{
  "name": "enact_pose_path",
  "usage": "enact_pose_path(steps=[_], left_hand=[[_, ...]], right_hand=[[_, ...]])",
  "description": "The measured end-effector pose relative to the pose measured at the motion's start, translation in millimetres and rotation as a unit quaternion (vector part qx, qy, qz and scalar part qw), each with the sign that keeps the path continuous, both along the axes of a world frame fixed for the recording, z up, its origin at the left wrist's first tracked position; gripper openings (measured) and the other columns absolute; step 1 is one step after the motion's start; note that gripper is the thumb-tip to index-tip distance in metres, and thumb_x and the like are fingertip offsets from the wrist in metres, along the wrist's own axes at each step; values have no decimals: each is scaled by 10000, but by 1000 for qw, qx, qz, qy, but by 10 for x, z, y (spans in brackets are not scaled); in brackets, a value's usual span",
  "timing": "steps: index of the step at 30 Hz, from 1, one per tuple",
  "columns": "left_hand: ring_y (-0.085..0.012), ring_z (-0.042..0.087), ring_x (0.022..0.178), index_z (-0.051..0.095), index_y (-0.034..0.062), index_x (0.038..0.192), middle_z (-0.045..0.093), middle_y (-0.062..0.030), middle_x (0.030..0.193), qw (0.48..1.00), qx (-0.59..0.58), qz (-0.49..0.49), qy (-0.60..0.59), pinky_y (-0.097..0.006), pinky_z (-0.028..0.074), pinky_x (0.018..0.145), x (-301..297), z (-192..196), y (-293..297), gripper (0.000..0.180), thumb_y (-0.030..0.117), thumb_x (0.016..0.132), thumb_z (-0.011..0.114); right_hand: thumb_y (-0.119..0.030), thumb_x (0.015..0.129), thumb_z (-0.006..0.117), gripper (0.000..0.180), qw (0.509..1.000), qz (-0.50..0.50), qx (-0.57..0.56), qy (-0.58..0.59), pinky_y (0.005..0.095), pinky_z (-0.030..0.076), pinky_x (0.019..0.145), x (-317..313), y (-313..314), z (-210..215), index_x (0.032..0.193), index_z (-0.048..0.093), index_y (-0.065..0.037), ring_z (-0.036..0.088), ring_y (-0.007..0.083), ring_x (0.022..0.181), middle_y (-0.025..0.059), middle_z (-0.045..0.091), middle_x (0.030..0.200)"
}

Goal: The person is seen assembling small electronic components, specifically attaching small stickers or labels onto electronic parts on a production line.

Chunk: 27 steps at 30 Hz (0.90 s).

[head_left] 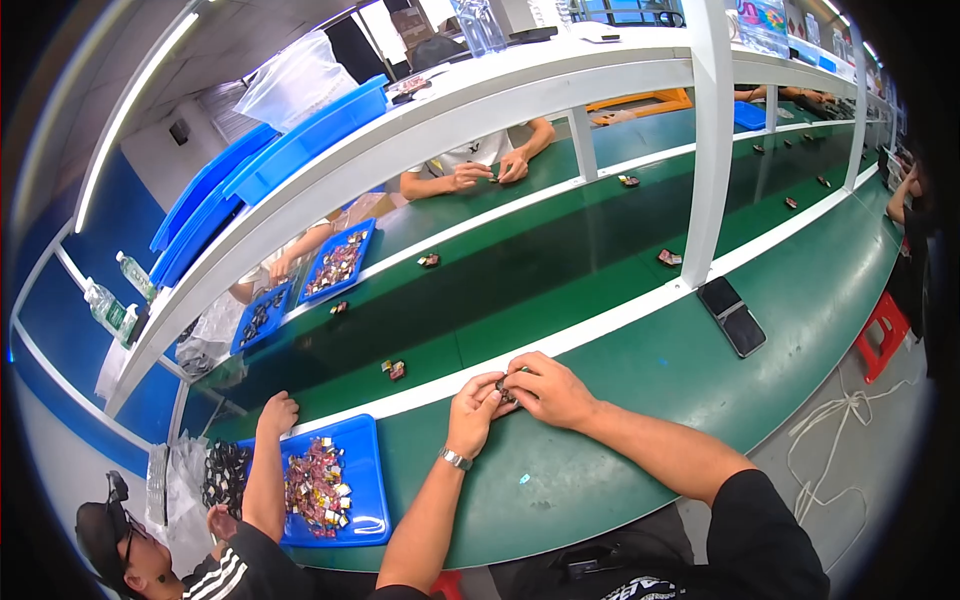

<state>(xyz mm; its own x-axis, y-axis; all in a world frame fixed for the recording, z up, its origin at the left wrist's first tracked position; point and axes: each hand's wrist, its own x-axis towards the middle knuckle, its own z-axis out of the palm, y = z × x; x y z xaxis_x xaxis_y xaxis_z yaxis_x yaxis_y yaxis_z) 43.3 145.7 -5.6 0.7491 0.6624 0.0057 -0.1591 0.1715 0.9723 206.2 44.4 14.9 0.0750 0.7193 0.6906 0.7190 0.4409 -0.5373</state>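
Note:
My left hand (475, 412) is closed around a small dark part (507, 396), just above the near edge of the green work surface. My right hand (548, 390) meets it there, its thumb and fingers pinched on the same part. Fingers cover most of the part, so its exact kind does not show. A watch with a metal band sits on my left wrist. Beyond my hands, on the green conveyor belt (540, 290), lie several small assemblies; the nearest is a red and yellow one (395, 370).
At my left a blue tray (375, 500) holds many small pink and yellow parts; a co-worker's arm (265, 480) reaches past it. A folded-open dark phone (733, 317) lies at right. A white post (708, 150) and shelf stand over the belt. Across it, other people's hands work.

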Motion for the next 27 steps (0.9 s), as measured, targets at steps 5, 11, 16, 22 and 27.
enact_pose_path(steps=[5,11,16,22,27], left_hand=[[-221,638,1070,488,-18,1257,637,-151,1156,1000,-5,-10,-1,-376,567,920,-25,11,14,278,10,981,487],[-227,638,1073,478,-36,1257,629,-165,1177,1000,-8,-14,1,-374,570,916,-12,16,-4,279,16,983,485],[-228,638,1075,476,-42,1255,625,-168,1185,1000,0,-14,6,-370,572,909,-27,18,5,280,17,982,487],[-212,655,1011,511,-39,1213,640,-150,1124,1000,-13,-9,-3,-347,583,862,43,26,-32,248,10,970,508],[-177,666,903,551,-27,1142,661,-126,1031,998,18,55,8,-307,590,775,20,3,-73,192,20,956,550]], right_hand=[[-51,789,683,119,1000,2,11,8,360,518,772,-43,-6,67,901,643,-49,595,262,939,72,594,977],[-72,789,700,124,1000,-24,16,-11,348,526,763,-63,-2,6,900,649,-48,602,247,920,69,595,960],[-76,787,706,122,998,-54,37,-9,341,538,729,-118,21,-13,888,646,-46,601,236,890,62,587,941],[-50,756,731,152,996,-89,20,-10,341,532,759,-115,-19,-37,887,656,-41,612,252,906,76,601,956],[-65,800,671,138,996,-68,49,-21,357,520,765,-176,36,-37,928,631,-35,588,264,917,86,573,956]])
